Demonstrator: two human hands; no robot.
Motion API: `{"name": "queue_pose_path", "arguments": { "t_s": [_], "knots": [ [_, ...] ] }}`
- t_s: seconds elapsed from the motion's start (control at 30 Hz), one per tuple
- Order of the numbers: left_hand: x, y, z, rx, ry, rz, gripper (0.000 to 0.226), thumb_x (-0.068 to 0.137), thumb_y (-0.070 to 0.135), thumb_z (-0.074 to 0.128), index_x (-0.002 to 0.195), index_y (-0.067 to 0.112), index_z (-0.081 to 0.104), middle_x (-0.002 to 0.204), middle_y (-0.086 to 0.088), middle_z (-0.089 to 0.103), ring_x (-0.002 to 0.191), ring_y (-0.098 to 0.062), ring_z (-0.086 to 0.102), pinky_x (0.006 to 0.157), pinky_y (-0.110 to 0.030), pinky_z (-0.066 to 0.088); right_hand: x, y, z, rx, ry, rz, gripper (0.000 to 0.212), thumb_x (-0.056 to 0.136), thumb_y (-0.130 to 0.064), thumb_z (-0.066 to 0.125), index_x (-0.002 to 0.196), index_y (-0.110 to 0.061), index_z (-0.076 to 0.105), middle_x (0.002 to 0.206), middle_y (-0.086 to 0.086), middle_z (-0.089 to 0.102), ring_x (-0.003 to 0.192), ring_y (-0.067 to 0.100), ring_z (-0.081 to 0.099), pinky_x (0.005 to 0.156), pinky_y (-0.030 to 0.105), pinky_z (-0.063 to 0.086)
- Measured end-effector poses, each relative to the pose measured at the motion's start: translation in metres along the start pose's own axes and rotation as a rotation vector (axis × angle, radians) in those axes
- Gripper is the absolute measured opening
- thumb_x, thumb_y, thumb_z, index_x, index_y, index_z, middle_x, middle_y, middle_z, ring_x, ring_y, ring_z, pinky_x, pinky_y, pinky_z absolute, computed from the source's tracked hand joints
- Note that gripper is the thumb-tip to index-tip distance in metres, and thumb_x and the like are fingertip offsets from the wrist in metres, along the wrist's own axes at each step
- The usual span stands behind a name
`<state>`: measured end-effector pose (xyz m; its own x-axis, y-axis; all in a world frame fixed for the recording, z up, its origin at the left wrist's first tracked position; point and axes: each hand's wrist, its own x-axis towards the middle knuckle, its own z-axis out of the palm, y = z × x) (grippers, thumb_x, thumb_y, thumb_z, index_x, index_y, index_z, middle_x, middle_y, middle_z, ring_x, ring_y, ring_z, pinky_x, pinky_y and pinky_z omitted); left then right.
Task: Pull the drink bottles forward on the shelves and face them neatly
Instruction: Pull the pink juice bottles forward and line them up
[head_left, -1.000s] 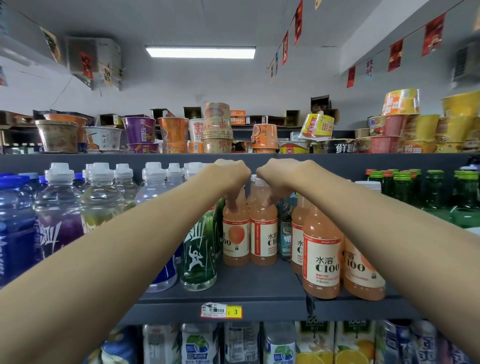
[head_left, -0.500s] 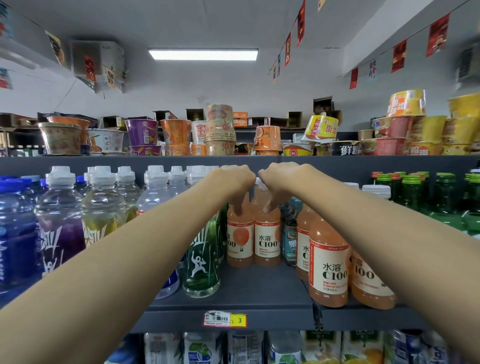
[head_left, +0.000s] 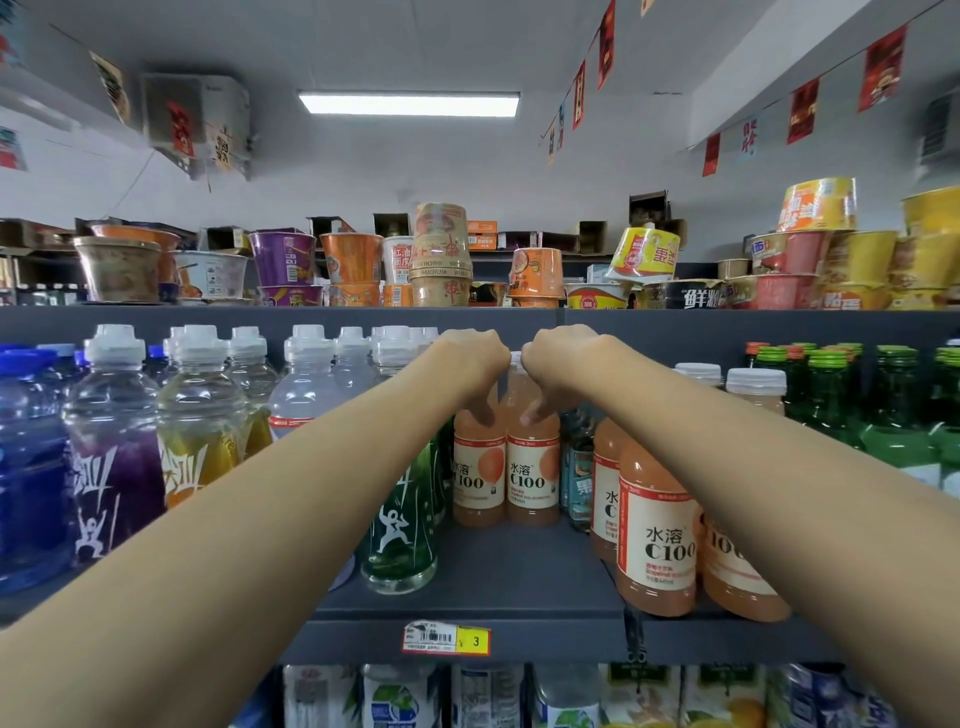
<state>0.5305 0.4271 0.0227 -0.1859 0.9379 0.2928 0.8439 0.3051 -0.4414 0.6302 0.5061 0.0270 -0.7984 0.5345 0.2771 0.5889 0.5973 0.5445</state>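
Two hands grip two bottles at the back of the shelf

Both arms reach in over the grey shelf (head_left: 519, 571). The left hand (head_left: 475, 364) comes down over the top of the left back bottle (head_left: 478, 483), an orange C100 drink, with its fingers curled round the neck and a fingertip on the shoulder. The right hand (head_left: 558, 364) holds the right back bottle (head_left: 534, 483) in the same way, fingers wrapped round its neck. The knuckles of the two hands are nearly touching.

The two held bottles stand upright and side by side, touching, set well back from the front edge with bare shelf in front of them. To their right, more front C100 bottles (head_left: 657, 545) stand at the edge, labels facing out. To their left a green sports bottle (head_left: 400, 530) stands near the front, partly hidden by the left forearm. Further left stands a row of white-capped bottles (head_left: 197, 415), and at far right are green glass bottles (head_left: 893, 395). A price tag (head_left: 447, 638) sits on the shelf lip below the gap. Instant noodle cups (head_left: 441, 249) crowd the shelf above.
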Motion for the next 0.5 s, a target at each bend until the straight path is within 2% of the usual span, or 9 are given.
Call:
{"name": "queue_pose_path", "arguments": {
  "t_s": [0.07,0.17,0.27,0.37,0.5],
  "knots": [
    [0.0016,0.0020,0.0015,0.028,-0.002,-0.008,0.048,0.081,0.053,0.076,0.123,0.032,0.065,0.106,0.002,0.060,0.094,-0.019,0.063,0.078,-0.031,0.054,-0.0009,0.0020,-0.0015,-0.009,-0.019,-0.007,0.058,0.081,-0.059,0.075,0.118,-0.016,0.065,0.075,-0.003,0.052,0.074,0.018,0.058,0.048,0.026,0.036],
    [0.0037,0.0046,0.0033,0.063,-0.008,-0.023,0.046,0.083,0.057,0.072,0.122,0.034,0.065,0.109,0.002,0.061,0.098,-0.019,0.062,0.080,-0.032,0.053,-0.0008,0.0018,-0.0013,-0.009,-0.023,-0.017,0.058,0.080,-0.056,0.077,0.120,-0.015,0.065,0.077,-0.003,0.053,0.077,0.018,0.059,0.049,0.026,0.036],
    [0.0042,0.0046,0.0033,0.110,-0.020,-0.029,0.057,0.079,0.061,0.073,0.126,0.031,0.063,0.101,0.004,0.059,0.092,-0.017,0.059,0.071,-0.031,0.046,-0.0004,0.0015,0.0012,0.005,-0.010,-0.032,0.060,0.081,-0.055,0.077,0.123,-0.014,0.064,0.087,-0.001,0.057,0.083,0.020,0.060,0.057,0.028,0.042],
    [0.0038,0.0045,0.0041,0.190,-0.030,-0.040,0.077,0.070,0.062,0.080,0.132,0.025,0.056,0.110,0.002,0.060,0.103,-0.020,0.062,0.075,-0.033,0.046,-0.0005,0.0017,0.0027,0.021,0.006,-0.036,0.059,0.081,-0.052,0.077,0.124,-0.014,0.063,0.094,0.000,0.059,0.083,0.019,0.060,0.056,0.027,0.041],
    [0.0048,0.0081,0.0057,0.251,-0.017,-0.072,0.075,0.071,0.059,0.082,0.130,0.019,0.056,0.105,0.003,0.058,0.104,-0.023,0.064,0.078,-0.034,0.050,0.0011,0.0011,0.0040,0.031,0.020,-0.024,0.055,0.084,-0.047,0.078,0.125,-0.014,0.063,0.094,0.001,0.058,0.082,0.019,0.059,0.052,0.026,0.038]
  ]
}}
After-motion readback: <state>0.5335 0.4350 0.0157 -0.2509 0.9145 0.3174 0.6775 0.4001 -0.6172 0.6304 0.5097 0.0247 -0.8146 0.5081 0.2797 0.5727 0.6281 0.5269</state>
